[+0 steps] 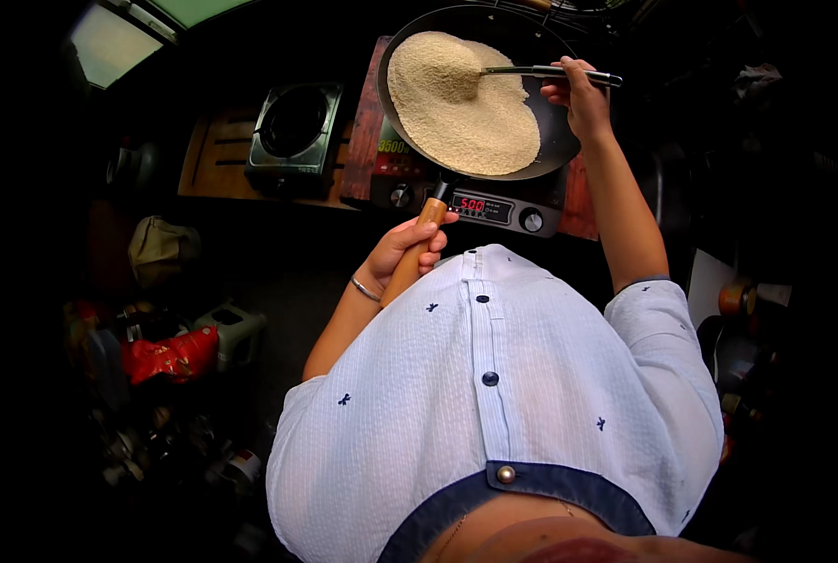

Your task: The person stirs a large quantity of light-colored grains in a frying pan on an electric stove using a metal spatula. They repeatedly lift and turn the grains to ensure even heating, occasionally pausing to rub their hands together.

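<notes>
My left hand [408,246] is closed around the wooden handle [419,243] of a dark wok [556,134]. Pale grains, their exact kind unclear, form a wide layer [493,141] over the wok's left and middle, with a mound near its centre left. In my right hand [579,95] is the metal handle of a utensil [531,71]; its far end meets the grains and its head is hidden there. Beneath the wok is an electric cooktop [489,210] with two knobs and a lit red display reading 500.
A portable gas stove [296,134] stands on a slatted wooden surface [208,165] to the left. Reddish wooden boards [577,200] lie under the cooktop. A red plastic bag [173,355] and a greenish jug [239,331] are at lower left, jars [737,299] at right.
</notes>
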The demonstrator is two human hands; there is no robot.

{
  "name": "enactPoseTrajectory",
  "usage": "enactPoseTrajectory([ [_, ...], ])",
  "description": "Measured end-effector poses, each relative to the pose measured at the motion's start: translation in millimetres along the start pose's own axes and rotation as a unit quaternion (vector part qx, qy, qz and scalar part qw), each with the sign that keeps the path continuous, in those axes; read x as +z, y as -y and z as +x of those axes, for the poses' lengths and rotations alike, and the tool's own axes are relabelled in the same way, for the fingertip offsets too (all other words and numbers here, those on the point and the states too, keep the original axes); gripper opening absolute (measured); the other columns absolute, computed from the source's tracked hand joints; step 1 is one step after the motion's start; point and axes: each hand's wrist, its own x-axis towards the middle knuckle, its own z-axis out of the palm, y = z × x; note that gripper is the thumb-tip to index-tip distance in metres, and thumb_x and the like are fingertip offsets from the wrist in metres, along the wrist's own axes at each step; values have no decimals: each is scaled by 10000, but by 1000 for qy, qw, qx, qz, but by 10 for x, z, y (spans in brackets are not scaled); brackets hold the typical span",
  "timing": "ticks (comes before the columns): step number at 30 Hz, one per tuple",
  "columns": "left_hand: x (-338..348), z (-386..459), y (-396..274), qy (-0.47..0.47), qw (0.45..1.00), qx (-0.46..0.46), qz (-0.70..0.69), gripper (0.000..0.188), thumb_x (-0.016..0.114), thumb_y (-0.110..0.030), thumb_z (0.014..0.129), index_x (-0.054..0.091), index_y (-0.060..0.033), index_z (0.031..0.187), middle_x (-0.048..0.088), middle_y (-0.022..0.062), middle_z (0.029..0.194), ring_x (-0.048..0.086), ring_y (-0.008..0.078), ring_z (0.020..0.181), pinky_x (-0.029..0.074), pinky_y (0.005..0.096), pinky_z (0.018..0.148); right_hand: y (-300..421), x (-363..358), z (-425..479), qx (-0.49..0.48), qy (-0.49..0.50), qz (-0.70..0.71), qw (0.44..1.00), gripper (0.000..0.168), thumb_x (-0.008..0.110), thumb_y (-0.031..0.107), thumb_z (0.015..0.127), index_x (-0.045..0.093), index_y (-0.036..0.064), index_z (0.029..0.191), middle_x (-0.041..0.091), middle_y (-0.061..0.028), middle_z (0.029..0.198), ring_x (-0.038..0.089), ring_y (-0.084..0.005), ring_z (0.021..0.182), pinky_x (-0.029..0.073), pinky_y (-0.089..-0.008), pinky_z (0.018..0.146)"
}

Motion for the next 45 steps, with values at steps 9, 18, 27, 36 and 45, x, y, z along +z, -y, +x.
enactPoseTrajectory([
  [9,-9,17,38,3,1000,10,-9,400,522,-167,927,401,3,1268,529,43,750,519,73,573,452,205,478,883,-204,-373,-178,105,-267,941,160,614,134,866,655,1,945,649,-38,719,638,-90,639,524,-204,590],
  [18,-3,19,28,-4,1000,5,-13,397,528,-171,925,405,-2,1262,529,46,752,515,73,567,445,202,467,284,79,-258,-284,159,-326,887,134,645,112,832,656,9,916,656,-81,783,645,-140,690,511,-244,631],
  [27,-5,36,35,0,1000,13,-6,400,518,-158,925,397,18,1263,530,45,751,513,75,574,452,201,485,1117,-254,-857,-210,154,-308,915,148,625,78,833,659,-27,932,663,-94,811,669,-153,694,553,-246,617],
  [36,5,19,43,-2,1000,19,7,412,524,-162,922,391,19,1268,529,45,755,493,77,572,444,192,512,1218,24,-1466,-258,348,-446,783,156,684,104,777,623,16,890,610,-96,748,635,-206,609,500,-291,509],
  [45,12,10,34,-16,1000,15,2,393,522,-164,926,402,6,1260,525,44,761,502,72,574,440,198,487,206,191,-1283,-416,285,-500,704,185,665,145,785,566,50,909,502,-72,725,562,-221,560,455,-325,505],
])
